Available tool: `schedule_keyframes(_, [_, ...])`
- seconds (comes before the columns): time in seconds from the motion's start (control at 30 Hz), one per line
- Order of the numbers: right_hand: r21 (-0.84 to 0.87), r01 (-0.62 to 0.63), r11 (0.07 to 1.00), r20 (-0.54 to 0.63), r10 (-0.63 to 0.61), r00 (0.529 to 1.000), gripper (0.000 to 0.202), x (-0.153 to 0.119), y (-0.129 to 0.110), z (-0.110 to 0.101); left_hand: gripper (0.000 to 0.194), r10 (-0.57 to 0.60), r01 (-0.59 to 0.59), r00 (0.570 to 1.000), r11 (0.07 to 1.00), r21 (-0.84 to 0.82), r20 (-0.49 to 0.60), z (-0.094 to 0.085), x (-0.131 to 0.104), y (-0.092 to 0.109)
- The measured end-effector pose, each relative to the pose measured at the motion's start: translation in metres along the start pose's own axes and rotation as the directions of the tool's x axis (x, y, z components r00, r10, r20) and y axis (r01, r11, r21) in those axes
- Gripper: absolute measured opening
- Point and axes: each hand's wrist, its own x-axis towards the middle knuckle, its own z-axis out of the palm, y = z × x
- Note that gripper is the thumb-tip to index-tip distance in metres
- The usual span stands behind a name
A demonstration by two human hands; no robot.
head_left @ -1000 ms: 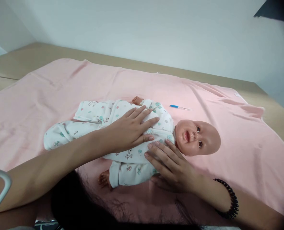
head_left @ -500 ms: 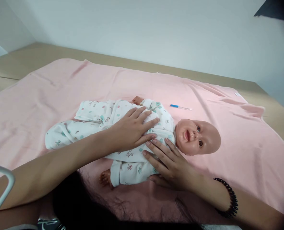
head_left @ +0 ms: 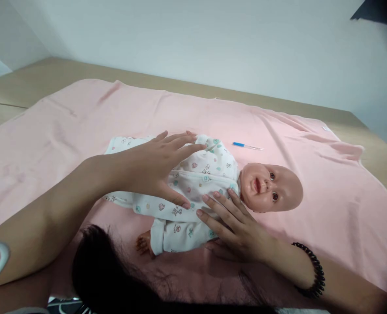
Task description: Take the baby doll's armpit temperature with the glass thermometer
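Baby doll [head_left: 209, 181] face up on the pink blanket [head_left: 327, 192], legs mostly lost behind the left forearm [head_left: 49, 218]! Left hand [head_left: 157, 163], fingers splayed over the torso, contact impossible to tell; right hand [head_left: 239, 226], fingers slightly apart on the chest, thumb in shadow; glass thermometer [head_left: 247, 146] near the head, markings too small to read; dark hair [head_left: 108, 274] blocking part of the bottom edge
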Motion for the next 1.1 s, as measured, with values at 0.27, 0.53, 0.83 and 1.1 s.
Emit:
schedule_keyframes(0.27, [-0.032, 0.01, 0.999, -0.003, -0.01, 1.0, 0.06, 0.001, -0.001, 0.0, 0.121, -0.033, 0.032, 0.995, 0.999, 0.009, 0.095, 0.014, 0.01, 0.004])
schedule_keyframes(0.53, [-0.026, 0.003, 1.0, 0.018, -0.003, 1.0, 0.058, 0.003, -0.001, 0.0, 0.113, -0.024, 0.023, 0.997, 1.0, 0.007, 0.078, 0.017, 0.011, 0.006])
schedule_keyframes(0.83, [-0.024, -0.001, 1.0, 0.014, 0.002, 1.0, 0.058, 0.004, -0.001, 0.001, 0.104, 0.003, -0.003, 0.999, 1.0, 0.009, 0.054, 0.021, 0.013, 0.005])
schedule_keyframes(1.1, [-0.006, -0.004, 1.0, 0.01, 0.004, 1.0, 0.055, 0.006, -0.002, 0.002, 0.099, 0.012, -0.012, 0.999, 1.0, 0.021, 0.035, 0.025, 0.011, 0.003])
